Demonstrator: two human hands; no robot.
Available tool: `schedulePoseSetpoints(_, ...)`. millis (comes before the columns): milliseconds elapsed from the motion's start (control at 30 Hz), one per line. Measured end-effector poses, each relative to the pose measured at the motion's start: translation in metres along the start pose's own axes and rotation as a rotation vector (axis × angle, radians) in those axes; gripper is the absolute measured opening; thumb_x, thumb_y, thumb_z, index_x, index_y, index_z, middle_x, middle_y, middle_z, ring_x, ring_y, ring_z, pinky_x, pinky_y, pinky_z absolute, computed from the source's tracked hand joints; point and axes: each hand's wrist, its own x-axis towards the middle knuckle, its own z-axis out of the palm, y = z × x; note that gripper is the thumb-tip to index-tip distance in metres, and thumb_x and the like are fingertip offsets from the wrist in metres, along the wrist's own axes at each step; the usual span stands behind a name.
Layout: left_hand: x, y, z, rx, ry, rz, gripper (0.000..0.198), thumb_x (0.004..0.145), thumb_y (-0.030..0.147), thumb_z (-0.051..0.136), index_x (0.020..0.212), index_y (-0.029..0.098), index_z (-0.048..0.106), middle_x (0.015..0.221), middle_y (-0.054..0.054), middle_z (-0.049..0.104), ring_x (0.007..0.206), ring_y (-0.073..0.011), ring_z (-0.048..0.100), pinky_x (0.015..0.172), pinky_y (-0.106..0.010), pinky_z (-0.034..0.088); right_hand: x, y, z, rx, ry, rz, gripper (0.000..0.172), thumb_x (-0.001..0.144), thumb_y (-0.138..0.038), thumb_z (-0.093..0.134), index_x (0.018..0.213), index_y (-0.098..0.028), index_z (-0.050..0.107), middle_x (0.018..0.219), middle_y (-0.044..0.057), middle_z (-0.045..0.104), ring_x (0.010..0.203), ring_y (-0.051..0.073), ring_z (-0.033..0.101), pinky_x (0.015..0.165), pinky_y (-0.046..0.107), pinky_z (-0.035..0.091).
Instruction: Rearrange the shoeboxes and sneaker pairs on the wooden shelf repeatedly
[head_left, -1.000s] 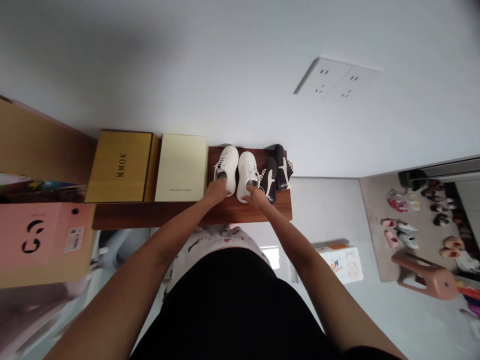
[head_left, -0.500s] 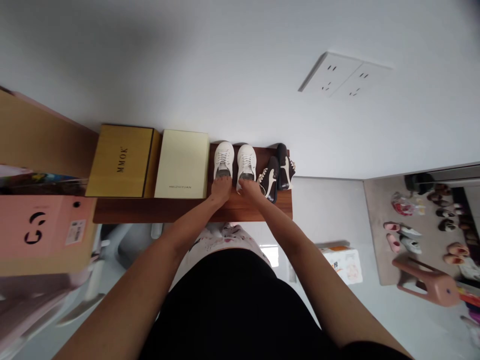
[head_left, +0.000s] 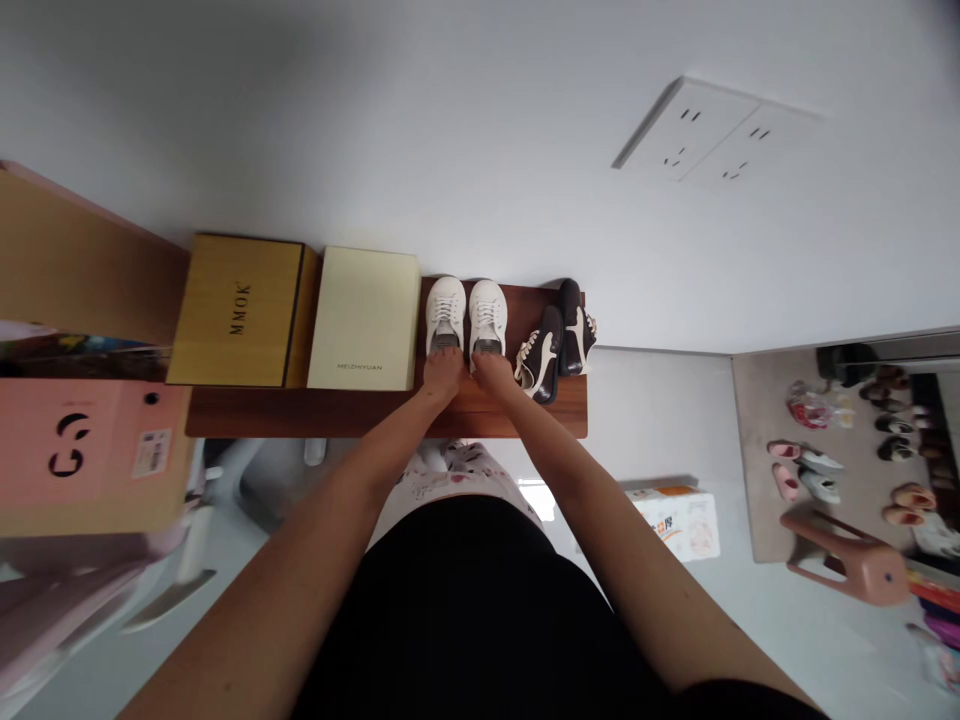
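Note:
Two white sneakers stand side by side on a dark wooden shelf (head_left: pixel 300 420), toes to the wall. My left hand (head_left: pixel 442 372) rests against the heel of the left white sneaker (head_left: pixel 445 310). At the heel of the right white sneaker (head_left: pixel 487 312) is my right hand (head_left: pixel 495 374). Whether the fingers grip the heels or only touch them is hard to tell. A pair of dark brown sneakers with white stripes (head_left: pixel 556 342) lies just right of the white pair, angled.
A cream shoe box (head_left: pixel 366 318) and a gold box marked MMOK (head_left: pixel 238 310) sit left of the sneakers. A pink box (head_left: pixel 82 455) is nearer left. White wall with sockets (head_left: pixel 712 125) above. On the floor: a carton (head_left: pixel 679 520), a pink stool (head_left: pixel 847 560), several shoes on a mat.
Both white sneakers were pushed back toward the wall and straightened so they stand parallel. My hands moved forward with them and stay at the heels.

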Motion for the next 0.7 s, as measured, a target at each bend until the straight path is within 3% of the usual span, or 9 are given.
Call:
schedulePoseSetpoints(133, -0.008, 0.002, -0.006, 0.034, 0.006, 0.013, 0.041, 0.101, 0.012, 0.037, 0.133, 0.003, 0.06, 0.129, -0.027, 0.066, 0.13, -0.0373, 0.06, 0.114, -0.045, 0.042, -0.011, 0.005, 0.005, 0.039, 0.088, -0.027, 0.024, 0.101, -0.023, 0.062, 0.121, -0.013, 0.069, 0.126, 0.022, 0.071, 0.118, 0.032, 0.065, 0.104, 0.041, 0.052)
schedulePoseSetpoints(233, -0.013, 0.009, -0.014, 0.076, 0.064, -0.024, 0.039, 0.1, 0.019, 0.047, 0.135, 0.005, 0.057, 0.132, -0.026, 0.063, 0.132, -0.0375, 0.058, 0.113, -0.044, 0.042, -0.028, 0.025, 0.005, 0.151, 0.2, -0.051, 0.026, 0.104, -0.026, 0.058, 0.124, -0.014, 0.068, 0.127, 0.019, 0.069, 0.121, 0.031, 0.062, 0.107, 0.041, 0.048)
schedulePoseSetpoints(333, -0.017, 0.026, -0.014, 0.015, 0.11, 0.071, 0.04, 0.099, 0.025, 0.057, 0.136, 0.01, 0.057, 0.139, -0.024, 0.06, 0.136, -0.0365, 0.055, 0.118, -0.045, 0.04, -0.05, 0.069, 0.003, 0.301, 0.396, -0.014, 0.029, 0.107, -0.03, 0.052, 0.125, -0.015, 0.068, 0.128, 0.018, 0.069, 0.124, 0.029, 0.06, 0.11, 0.04, 0.045)
schedulePoseSetpoints(467, -0.024, 0.064, 0.012, -0.198, -0.078, 0.347, 0.034, 0.099, 0.025, 0.06, 0.132, 0.018, 0.061, 0.135, -0.015, 0.067, 0.132, -0.0279, 0.061, 0.115, -0.039, 0.045, -0.071, 0.147, -0.001, 0.321, 0.616, 0.359, 0.042, 0.105, -0.037, 0.052, 0.137, -0.011, 0.061, 0.135, 0.023, 0.064, 0.128, 0.033, 0.056, 0.111, 0.046, 0.044)
schedulePoseSetpoints(567, -0.024, 0.093, 0.041, -0.245, -0.186, 0.324, 0.038, 0.094, 0.027, 0.07, 0.13, 0.016, 0.064, 0.131, -0.017, 0.071, 0.126, -0.0286, 0.066, 0.108, -0.038, 0.051, -0.077, 0.19, 0.0, 0.27, 0.503, 0.59, 0.053, 0.097, -0.043, 0.066, 0.137, -0.008, 0.061, 0.133, 0.025, 0.066, 0.126, 0.036, 0.059, 0.107, 0.047, 0.046)
schedulePoseSetpoints(700, -0.011, 0.117, 0.063, -0.165, -0.283, 0.278, 0.035, 0.091, 0.031, 0.076, 0.12, 0.013, 0.07, 0.128, -0.02, 0.074, 0.125, -0.0308, 0.069, 0.104, -0.035, 0.052, -0.077, 0.207, 0.008, 0.34, 0.255, 0.546, 0.04, 0.086, -0.041, 0.078, 0.116, -0.015, 0.07, 0.113, 0.014, 0.075, 0.105, 0.028, 0.068, 0.092, 0.036, 0.052)
